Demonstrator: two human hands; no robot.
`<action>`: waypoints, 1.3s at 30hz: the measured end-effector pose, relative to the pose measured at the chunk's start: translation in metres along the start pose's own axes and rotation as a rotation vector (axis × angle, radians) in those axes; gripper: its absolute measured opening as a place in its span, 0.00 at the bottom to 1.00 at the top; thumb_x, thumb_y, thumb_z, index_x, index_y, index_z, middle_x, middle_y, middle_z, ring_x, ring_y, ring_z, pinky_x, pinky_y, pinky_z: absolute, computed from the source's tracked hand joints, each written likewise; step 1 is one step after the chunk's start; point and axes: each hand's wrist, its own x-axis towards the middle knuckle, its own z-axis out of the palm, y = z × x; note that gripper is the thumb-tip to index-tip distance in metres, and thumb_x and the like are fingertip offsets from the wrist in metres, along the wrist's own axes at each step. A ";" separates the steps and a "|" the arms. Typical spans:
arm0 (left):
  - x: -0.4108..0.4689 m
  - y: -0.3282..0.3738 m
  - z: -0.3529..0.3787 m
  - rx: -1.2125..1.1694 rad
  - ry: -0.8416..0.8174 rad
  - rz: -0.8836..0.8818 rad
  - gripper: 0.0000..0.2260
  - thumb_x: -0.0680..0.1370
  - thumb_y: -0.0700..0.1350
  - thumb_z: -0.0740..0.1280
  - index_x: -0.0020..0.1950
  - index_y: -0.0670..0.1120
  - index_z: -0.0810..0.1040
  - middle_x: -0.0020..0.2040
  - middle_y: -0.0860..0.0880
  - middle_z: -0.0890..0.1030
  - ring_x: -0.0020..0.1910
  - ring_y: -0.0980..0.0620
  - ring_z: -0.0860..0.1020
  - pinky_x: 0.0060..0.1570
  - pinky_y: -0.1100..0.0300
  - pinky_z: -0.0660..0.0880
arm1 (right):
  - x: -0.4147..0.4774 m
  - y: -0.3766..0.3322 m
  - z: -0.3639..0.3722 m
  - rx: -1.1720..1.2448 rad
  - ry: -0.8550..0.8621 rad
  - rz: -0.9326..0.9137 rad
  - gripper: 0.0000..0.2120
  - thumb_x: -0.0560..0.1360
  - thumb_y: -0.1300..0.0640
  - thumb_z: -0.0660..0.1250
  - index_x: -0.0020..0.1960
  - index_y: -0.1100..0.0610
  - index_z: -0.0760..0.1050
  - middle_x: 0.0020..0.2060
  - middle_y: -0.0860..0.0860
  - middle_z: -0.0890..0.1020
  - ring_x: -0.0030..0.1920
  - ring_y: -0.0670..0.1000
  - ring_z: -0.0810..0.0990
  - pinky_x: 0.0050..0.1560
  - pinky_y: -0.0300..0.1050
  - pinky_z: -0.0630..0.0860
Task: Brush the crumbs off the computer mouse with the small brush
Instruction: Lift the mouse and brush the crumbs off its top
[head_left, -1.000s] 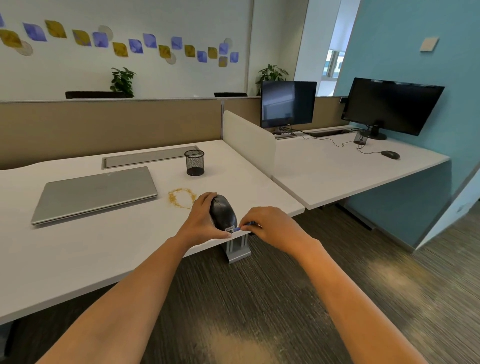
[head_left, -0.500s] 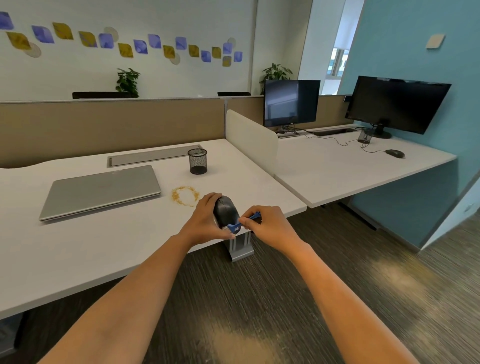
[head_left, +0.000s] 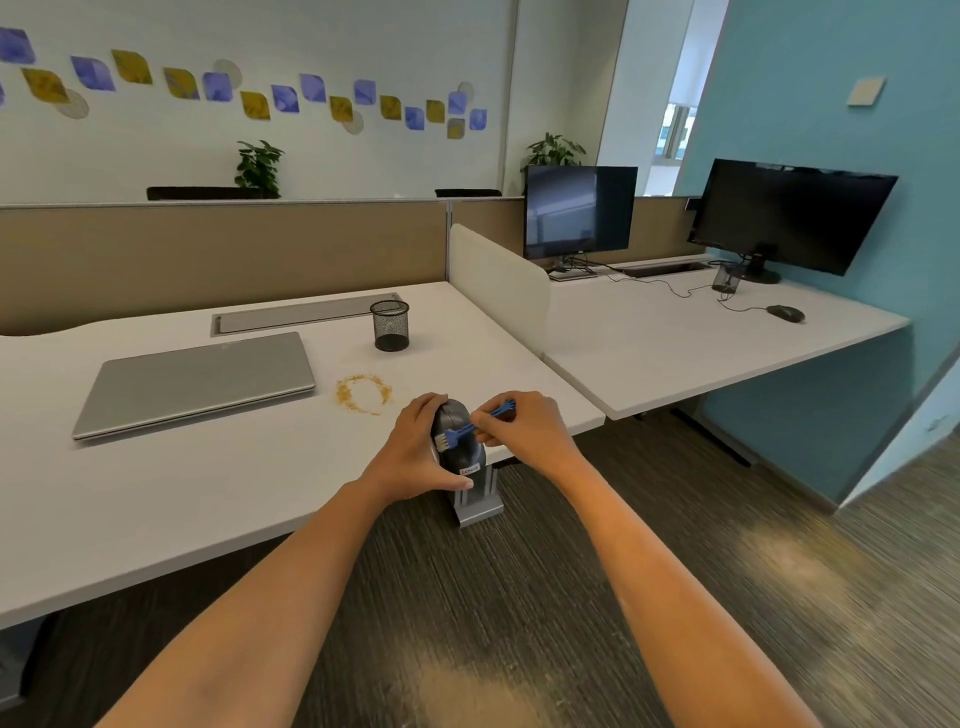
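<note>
A dark grey computer mouse (head_left: 464, 451) is held at the front edge of the white desk (head_left: 234, 483), with my left hand (head_left: 415, 449) wrapped around its left side. My right hand (head_left: 524, 426) pinches a small blue brush (head_left: 475, 423) by the handle. The brush's pale bristles rest on the top of the mouse, and its handle points up and to the right. A ring of yellowish crumbs (head_left: 362, 394) lies on the desk just behind and to the left of the mouse.
A shut silver laptop (head_left: 195, 382) lies to the left and a black mesh pen cup (head_left: 390, 325) stands behind the crumbs. A white divider (head_left: 498, 286) separates a neighbouring desk with two monitors (head_left: 579, 210) and another mouse (head_left: 785, 313). Carpet floor lies below.
The brush has moved from the mouse's near end up onto its top, with the bristles now facing left. The camera view has shifted slightly closer.
</note>
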 end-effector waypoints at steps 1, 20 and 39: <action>0.000 0.002 0.001 0.002 -0.001 0.003 0.49 0.60 0.53 0.79 0.73 0.46 0.55 0.72 0.47 0.58 0.70 0.49 0.58 0.67 0.57 0.59 | 0.001 0.001 -0.003 -0.013 0.016 0.004 0.06 0.73 0.56 0.69 0.45 0.59 0.79 0.38 0.56 0.85 0.32 0.42 0.82 0.42 0.35 0.80; -0.025 0.022 0.017 -0.117 0.022 -0.007 0.59 0.55 0.57 0.78 0.72 0.63 0.39 0.69 0.54 0.62 0.64 0.60 0.59 0.65 0.58 0.59 | 0.023 -0.005 -0.007 -0.071 0.219 0.064 0.09 0.73 0.58 0.66 0.43 0.63 0.80 0.38 0.59 0.85 0.40 0.56 0.84 0.50 0.52 0.80; -0.015 0.003 0.005 -0.010 0.049 -0.055 0.52 0.58 0.58 0.78 0.73 0.53 0.50 0.73 0.50 0.57 0.70 0.51 0.58 0.68 0.52 0.60 | 0.020 0.010 -0.006 -0.072 0.117 -0.133 0.08 0.74 0.57 0.68 0.50 0.59 0.81 0.46 0.55 0.85 0.45 0.49 0.81 0.51 0.40 0.78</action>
